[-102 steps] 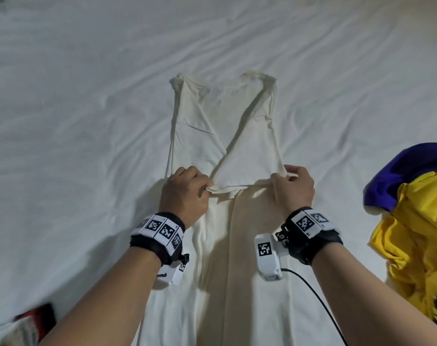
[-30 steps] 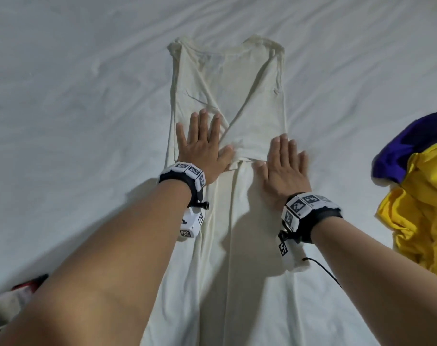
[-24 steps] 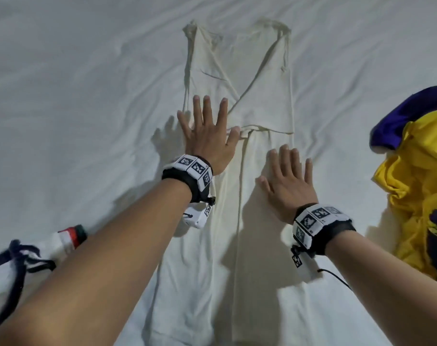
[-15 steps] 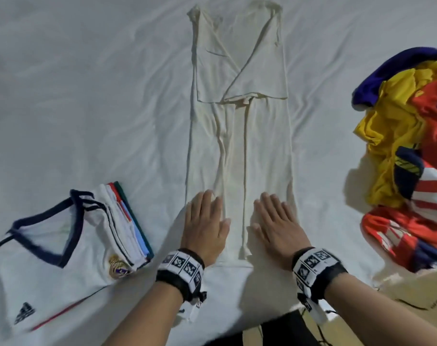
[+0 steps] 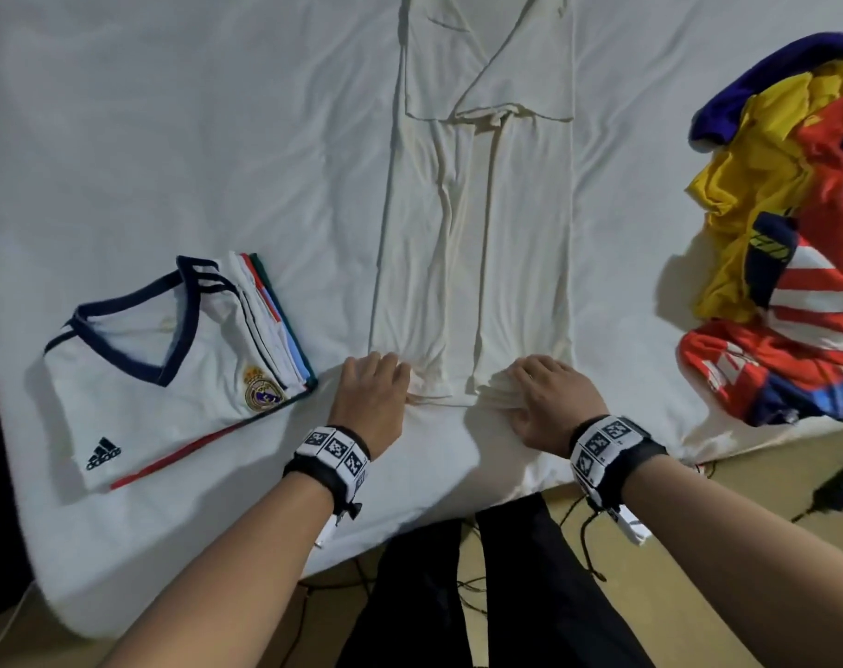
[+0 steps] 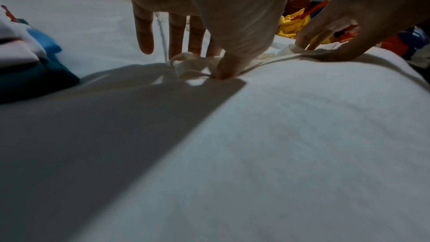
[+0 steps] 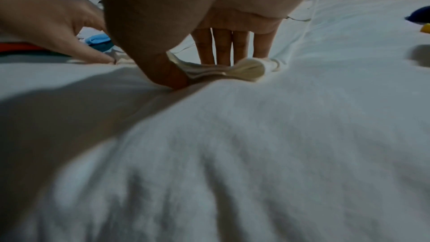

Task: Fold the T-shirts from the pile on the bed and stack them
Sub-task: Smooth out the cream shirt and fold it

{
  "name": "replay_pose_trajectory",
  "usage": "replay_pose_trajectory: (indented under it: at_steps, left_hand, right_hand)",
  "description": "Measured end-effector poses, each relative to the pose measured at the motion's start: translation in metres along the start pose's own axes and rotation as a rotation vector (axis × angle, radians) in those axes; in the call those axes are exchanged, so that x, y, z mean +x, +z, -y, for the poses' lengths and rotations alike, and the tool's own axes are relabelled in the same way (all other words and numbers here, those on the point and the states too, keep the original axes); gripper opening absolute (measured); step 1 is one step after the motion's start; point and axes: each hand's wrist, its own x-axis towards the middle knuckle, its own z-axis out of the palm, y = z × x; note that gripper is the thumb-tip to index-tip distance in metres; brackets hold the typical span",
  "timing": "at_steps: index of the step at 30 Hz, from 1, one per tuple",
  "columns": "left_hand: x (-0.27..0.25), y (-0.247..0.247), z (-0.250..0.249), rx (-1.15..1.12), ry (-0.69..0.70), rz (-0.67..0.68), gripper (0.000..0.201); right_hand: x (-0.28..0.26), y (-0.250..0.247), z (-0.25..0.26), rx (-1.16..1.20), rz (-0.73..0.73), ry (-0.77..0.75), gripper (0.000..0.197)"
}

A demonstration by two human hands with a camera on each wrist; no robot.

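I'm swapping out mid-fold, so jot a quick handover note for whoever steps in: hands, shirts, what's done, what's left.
Left hand and right hand each pinch the near hem of the cream T-shirt.
The shirt lies lengthwise on the bed, sides and sleeves already folded in to a narrow strip.
Folded stack sits to the left, a white jersey on top.
Unfolded pile waits on the right.
Left to do: likely fold the hem up toward the collar, stack the shirt, then work through the pile.
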Motion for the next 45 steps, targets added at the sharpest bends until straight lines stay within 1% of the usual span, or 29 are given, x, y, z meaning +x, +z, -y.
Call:
replay_pose_trajectory:
  at_steps: [2,4,6,9,10,12,15,17,18,19,21,23,26,28,31,33,35,37,38,39,40,41,42,43,44,45]
  left_hand:
    - [0.004,0.001,0.0,0.033,0.013,0.016,0.04]
    - [0.009,0.001,0.0,0.059,0.014,-0.008,0.03]
    - [0.015,0.001,0.0,0.059,-0.003,-0.028,0.022]
    - [0.025,-0.007,0.002,-0.011,-0.05,-0.014,0.011]
    - [0.028,-0.012,0.004,-0.044,-0.052,0.01,0.009]
    - [0.035,-0.018,0.007,-0.076,-0.034,0.048,0.02]
    - [0.039,-0.025,0.013,-0.029,0.034,0.102,0.029]
    - [0.045,-0.029,0.016,0.031,0.06,0.145,0.026]
    - [0.049,-0.033,0.019,0.021,0.061,0.163,0.024]
    - [0.056,-0.038,0.023,-0.031,0.048,0.174,0.02]
    - [0.074,-0.054,0.034,-0.2,-0.022,0.167,0.012]
    - [0.097,-0.074,0.048,-0.325,-0.088,0.126,0.014]
    - [0.134,-0.111,0.07,-0.434,-0.161,0.035,0.011]
    - [0.163,-0.137,0.085,-0.54,-0.215,-0.035,0.009]
    - [0.211,-0.174,0.105,-0.753,-0.271,-0.154,0.012]
    - [0.244,-0.196,0.117,-0.848,-0.281,-0.234,0.001]
    - [0.278,-0.216,0.128,-0.925,-0.306,-0.314,0.011]
    - [0.313,-0.226,0.138,-0.992,-0.361,-0.359,0.02]
    - [0.328,-0.224,0.142,-1.029,-0.407,-0.358,0.027]
    - [0.341,-0.22,0.145,-1.086,-0.459,-0.331,0.035]
    - [0.35,-0.213,0.146,-1.161,-0.514,-0.275,0.04]
    - [0.357,-0.203,0.147,-1.223,-0.561,-0.221,0.04]
    - [0.361,-0.193,0.146,-1.252,-0.59,-0.191,0.035]
    - [0.363,-0.185,0.145,-1.24,-0.607,-0.189,0.026]
    - [0.365,-0.177,0.144,-1.23,-0.62,-0.203,0.019]
    - [0.365,-0.172,0.144,-1.229,-0.637,-0.233,0.015]
  right_hand:
    - [0.002,0.003,-0.001,-0.018,-0.023,-0.026,0.036]
    - [0.004,0.003,-0.001,-0.034,-0.033,-0.016,0.03]
    - [0.008,0.001,-0.003,-0.008,-0.029,0.024,0.023]
    - [0.015,-0.007,-0.006,0.084,-0.051,0.099,0.012]
    - [0.018,-0.01,-0.007,0.114,-0.042,0.139,0.011]
    - [0.023,-0.018,-0.011,0.178,-0.023,0.208,0.018]
    - [0.027,-0.027,-0.019,0.268,-0.07,0.257,0.019]
    - [0.031,-0.032,-0.024,0.293,-0.104,0.267,0.016]
    - [0.035,-0.035,-0.027,0.302,-0.126,0.277,0.015]
    - [0.039,-0.039,-0.03,0.305,-0.154,0.292,0.014]
    - [0.053,-0.05,-0.036,0.295,-0.22,0.323,0.012]
    - [0.071,-0.064,-0.043,0.309,-0.3,0.356,0.011]
    - [0.103,-0.091,-0.056,0.34,-0.413,0.408,0.012]
    - [0.128,-0.113,-0.065,0.35,-0.468,0.443,0.014]
    - [0.169,-0.151,-0.083,0.406,-0.516,0.493,0.016]
    - [0.197,-0.178,-0.098,0.46,-0.55,0.532,0.018]
    - [0.228,-0.201,-0.115,0.538,-0.585,0.577,0.019]
    - [0.257,-0.217,-0.133,0.637,-0.639,0.613,0.017]
    - [0.269,-0.22,-0.142,0.713,-0.651,0.633,0.022]
    - [0.278,-0.221,-0.149,0.822,-0.644,0.662,0.032]
    - [0.285,-0.218,-0.157,0.939,-0.611,0.696,0.044]
    - [0.29,-0.212,-0.163,1.032,-0.561,0.724,0.056]
    - [0.292,-0.203,-0.168,1.077,-0.499,0.743,0.065]
    - [0.294,-0.193,-0.172,1.081,-0.457,0.753,0.072]
    - [0.295,-0.182,-0.177,1.068,-0.443,0.75,0.076]
    - [0.296,-0.173,-0.182,1.053,-0.445,0.748,0.074]
